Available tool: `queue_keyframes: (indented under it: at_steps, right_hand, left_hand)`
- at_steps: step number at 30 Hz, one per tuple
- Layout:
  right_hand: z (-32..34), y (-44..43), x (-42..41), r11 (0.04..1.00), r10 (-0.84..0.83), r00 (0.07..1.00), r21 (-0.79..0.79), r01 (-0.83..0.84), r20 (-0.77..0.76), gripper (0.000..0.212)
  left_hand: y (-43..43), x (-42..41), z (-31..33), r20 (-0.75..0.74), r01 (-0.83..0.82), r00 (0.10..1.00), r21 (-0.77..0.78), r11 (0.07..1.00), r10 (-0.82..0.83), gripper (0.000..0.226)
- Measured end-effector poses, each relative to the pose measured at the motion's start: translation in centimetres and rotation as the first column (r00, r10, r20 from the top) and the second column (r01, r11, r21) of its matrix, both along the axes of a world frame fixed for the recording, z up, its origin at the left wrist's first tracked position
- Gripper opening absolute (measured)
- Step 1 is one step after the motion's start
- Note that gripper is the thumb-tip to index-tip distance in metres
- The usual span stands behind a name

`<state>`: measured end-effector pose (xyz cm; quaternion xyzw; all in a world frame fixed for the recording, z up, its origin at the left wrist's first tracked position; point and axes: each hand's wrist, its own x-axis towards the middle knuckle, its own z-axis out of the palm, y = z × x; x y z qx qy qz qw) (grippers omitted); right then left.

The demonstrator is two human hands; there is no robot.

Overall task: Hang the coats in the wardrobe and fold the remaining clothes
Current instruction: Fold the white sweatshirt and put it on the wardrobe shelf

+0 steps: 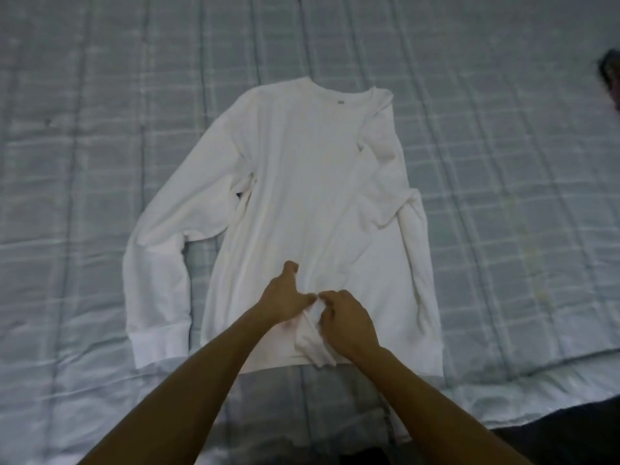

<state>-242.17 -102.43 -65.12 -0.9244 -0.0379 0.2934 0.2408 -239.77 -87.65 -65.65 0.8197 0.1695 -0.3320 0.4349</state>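
Note:
A white long-sleeved shirt [295, 182] lies flat on the bed, collar away from me and hem toward me. Its left sleeve [157, 270] runs down the left side, apart from the body. The right sleeve [392, 182] is folded over the right side of the body. My left hand [285, 295] rests on the lower middle of the shirt, thumb and fingers spread. Beside it, my right hand [349, 317] is shut on a bunched fold of white fabric [312, 333] near the hem. Both forearms reach in from the bottom edge.
The bed is covered by a pale blue-grey checked quilt [503, 162] that fills most of the view. A dark object [609, 75] sits at the right edge. Dark floor or fabric [570, 434] shows at the bottom right, past the bed's edge.

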Motion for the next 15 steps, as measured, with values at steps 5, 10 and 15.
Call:
queue_keyframes:
  at_steps: [5, 10, 15]
  right_hand:
    - [-0.6, 0.7, 0.4, 0.988, 0.148, 0.954, -0.090, -0.129, 0.260, 0.039]
    - [-1.1, 2.1, 0.9, 0.946, 0.285, 0.945, -0.205, -0.251, 0.158, 0.061]
    - [-1.7, 3.6, 0.4, 0.924, 0.346, 0.925, -0.226, -0.308, 0.156, 0.083]
  left_hand:
    - [2.0, 0.3, 0.1, 0.161, -0.136, 0.980, 0.091, 0.986, 0.121, 0.018]
    - [5.9, -1.2, 0.1, 0.050, -0.180, 0.984, 0.207, 0.961, 0.174, 0.041]
    - [4.2, -2.4, -0.1, -0.109, -0.145, 0.980, 0.166, 0.975, 0.164, 0.079]
